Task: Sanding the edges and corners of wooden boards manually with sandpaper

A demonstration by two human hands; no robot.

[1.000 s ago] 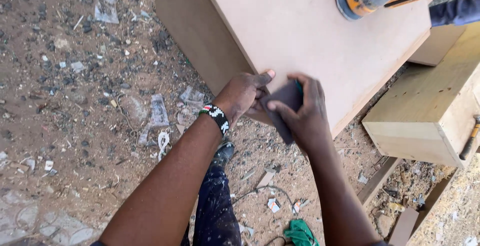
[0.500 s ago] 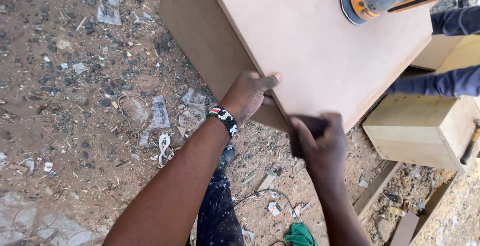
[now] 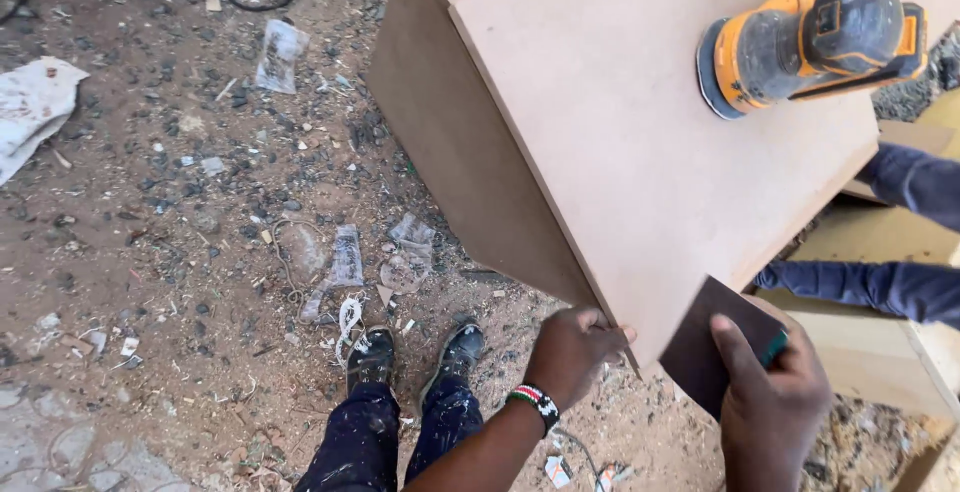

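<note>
Fingers of the left hand [image 3: 572, 352] curl around the pale brown fibreboard panel's [image 3: 640, 152] near corner; the right hand [image 3: 770, 397] clamps a dark sanding pad [image 3: 715, 347] against its lower edge, orange sander [image 3: 810, 42] resting on top.

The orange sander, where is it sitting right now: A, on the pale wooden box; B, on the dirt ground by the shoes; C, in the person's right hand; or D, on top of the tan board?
D: the orange sander rests on the flat top of the tan board, while the right hand holds a dark sanding block at the board's near edge.
</note>
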